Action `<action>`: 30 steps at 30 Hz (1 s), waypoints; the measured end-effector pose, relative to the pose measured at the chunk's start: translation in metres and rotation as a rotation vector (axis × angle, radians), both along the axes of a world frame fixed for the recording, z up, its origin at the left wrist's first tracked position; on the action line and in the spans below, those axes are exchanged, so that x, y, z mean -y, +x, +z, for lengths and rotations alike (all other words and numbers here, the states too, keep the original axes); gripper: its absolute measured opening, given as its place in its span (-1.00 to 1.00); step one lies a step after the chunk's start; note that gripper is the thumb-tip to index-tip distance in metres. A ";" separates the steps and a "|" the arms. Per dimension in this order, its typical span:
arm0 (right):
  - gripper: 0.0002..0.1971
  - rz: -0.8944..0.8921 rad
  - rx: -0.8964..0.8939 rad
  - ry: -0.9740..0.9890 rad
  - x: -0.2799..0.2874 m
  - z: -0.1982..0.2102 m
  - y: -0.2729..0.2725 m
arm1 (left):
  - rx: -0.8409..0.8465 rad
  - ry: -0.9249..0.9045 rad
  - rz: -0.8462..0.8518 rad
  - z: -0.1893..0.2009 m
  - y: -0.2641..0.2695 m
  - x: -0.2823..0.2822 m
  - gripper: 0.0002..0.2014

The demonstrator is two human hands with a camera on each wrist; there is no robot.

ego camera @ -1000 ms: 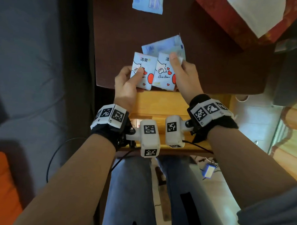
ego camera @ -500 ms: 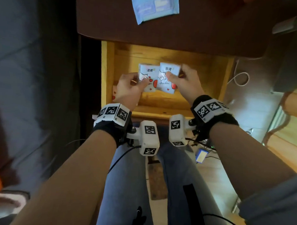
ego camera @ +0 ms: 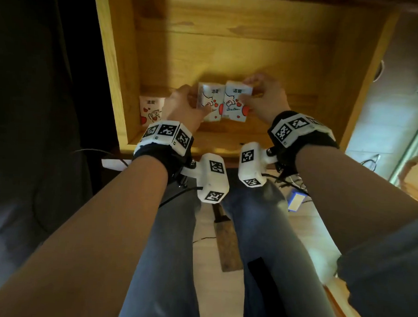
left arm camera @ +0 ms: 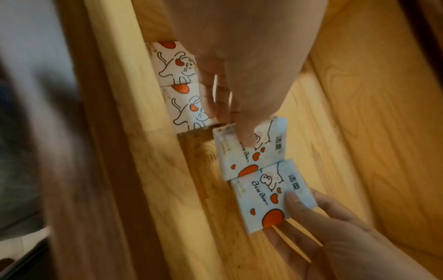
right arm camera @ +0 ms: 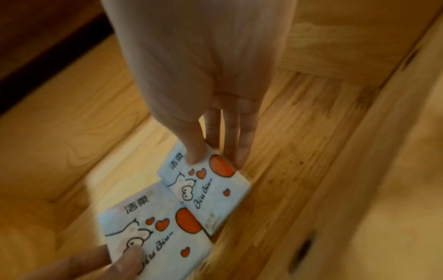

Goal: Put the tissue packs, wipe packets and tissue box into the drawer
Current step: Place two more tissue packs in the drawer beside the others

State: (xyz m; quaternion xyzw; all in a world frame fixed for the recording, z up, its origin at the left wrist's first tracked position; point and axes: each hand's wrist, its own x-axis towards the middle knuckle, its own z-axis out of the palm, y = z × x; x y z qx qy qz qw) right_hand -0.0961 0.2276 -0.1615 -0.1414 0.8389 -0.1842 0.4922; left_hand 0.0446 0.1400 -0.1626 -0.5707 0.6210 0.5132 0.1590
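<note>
The wooden drawer [ego camera: 116, 58] stands pulled out. My left hand [ego camera: 190, 104] pinches one white tissue pack [ego camera: 210, 103] with red hearts, thumb on top [left arm camera: 246, 140]. My right hand [ego camera: 258, 95] pinches a matching tissue pack [ego camera: 236, 102], thumb on its face [right arm camera: 194, 151]. The two packs sit side by side, low over the drawer floor near its front wall; whether they touch the floor I cannot tell. Two more tissue packs [left arm camera: 176, 62] [left arm camera: 188, 109] lie against the drawer's left wall, one of them showing in the head view [ego camera: 150, 110].
The drawer's right wall [ego camera: 365, 76] and back wall [ego camera: 233, 13] enclose the space. Below the drawer front are my legs in jeans [ego camera: 175, 240], a cable [ego camera: 177, 197] and a small blue device [ego camera: 296, 201] on the floor. Dark fabric [ego camera: 38, 103] lies to the left.
Both hands have carried the two tissue packs from the tabletop down into the drawer. The tabletop, the blue wipe packets and the red tissue box have left the view.
</note>
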 end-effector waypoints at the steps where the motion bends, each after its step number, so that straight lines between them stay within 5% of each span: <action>1: -0.68 0.002 0.004 0.020 0.000 -0.005 0.000 | 0.016 -0.012 -0.026 -0.003 0.000 0.000 -0.62; 11: -0.70 -0.022 -0.142 0.067 0.003 -0.014 -0.008 | 0.118 -0.296 -0.290 -0.007 -0.009 0.018 -0.62; 24: -0.85 -0.065 0.045 0.138 0.005 -0.015 0.004 | 0.113 -0.168 -0.447 -0.014 0.005 0.019 -0.74; 30: -0.80 0.058 0.043 0.158 0.004 -0.012 0.004 | 0.128 -0.190 -0.458 -0.015 0.004 0.019 -0.75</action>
